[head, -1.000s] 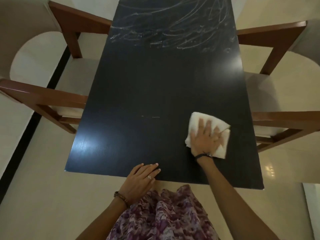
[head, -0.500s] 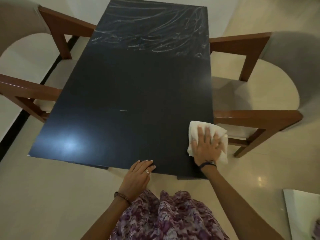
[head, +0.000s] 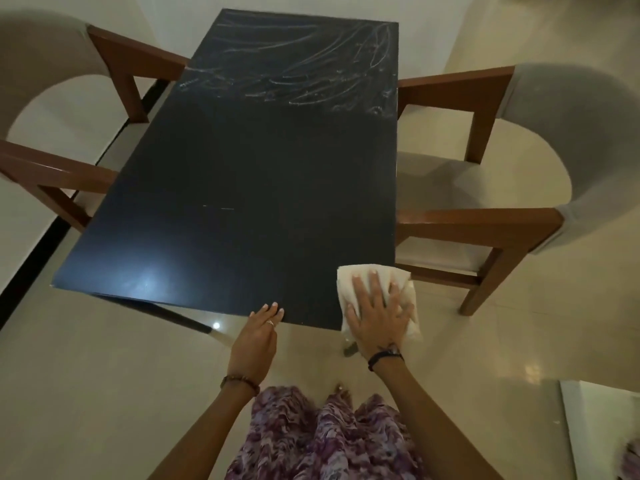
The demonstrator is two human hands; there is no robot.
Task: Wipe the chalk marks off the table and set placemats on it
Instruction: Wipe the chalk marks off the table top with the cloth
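The left hand (head: pixel 258 336) rests flat on the table's (head: pixel 242 188) lower edge, fingers straight, holding nothing. To its right, the right hand (head: pixel 377 311) presses a cloth (head: pixel 349 275) flat at the lower-right corner. The chalk marks (head: pixel 294 67) lie straight up-frame, likely nearer that hand.

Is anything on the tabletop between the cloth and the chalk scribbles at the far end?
Nothing visible. The right hand presses the white cloth flat at the near right corner of the black table. The surface between it and the chalk marks holds no object, only two faint short streaks mid-table.
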